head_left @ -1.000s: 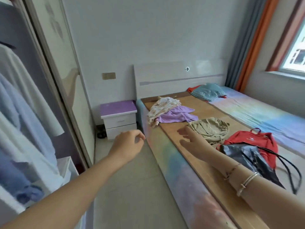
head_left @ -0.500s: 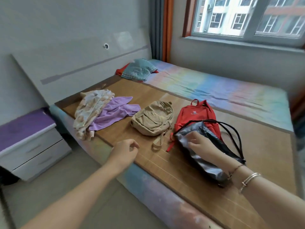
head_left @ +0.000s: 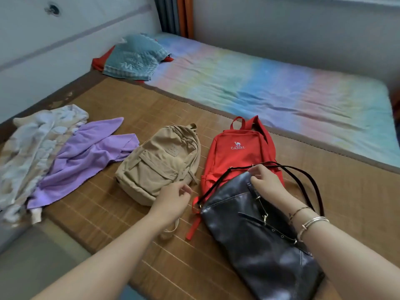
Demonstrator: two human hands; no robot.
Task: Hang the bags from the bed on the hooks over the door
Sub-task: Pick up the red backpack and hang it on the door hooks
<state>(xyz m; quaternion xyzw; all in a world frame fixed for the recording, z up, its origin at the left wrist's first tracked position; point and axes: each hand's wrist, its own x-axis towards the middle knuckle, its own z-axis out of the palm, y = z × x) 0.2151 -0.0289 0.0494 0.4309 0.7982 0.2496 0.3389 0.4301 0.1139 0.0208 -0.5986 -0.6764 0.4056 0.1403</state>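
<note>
Three bags lie side by side on the bamboo mat of the bed (head_left: 121, 213): a tan backpack (head_left: 160, 161), a red backpack (head_left: 238, 152) and a black leather shoulder bag (head_left: 259, 239) partly on top of the red one. My right hand (head_left: 267, 182) rests on the upper edge of the black bag, fingers pinched on its thin black strap (head_left: 303, 176). My left hand (head_left: 173, 202) hovers over the tan backpack's lower corner, fingers loosely curled and holding nothing. No door or hooks are in view.
A purple garment (head_left: 86, 154) and a pale patterned garment (head_left: 36, 144) lie on the mat to the left. A blue denim piece over red cloth (head_left: 134, 57) sits by the headboard (head_left: 54, 46). A rainbow sheet (head_left: 270, 92) covers the far half.
The view has swung right and down onto the bags. My right hand slid up the black bag to its strap, and my left hand came forward to the tan backpack.
</note>
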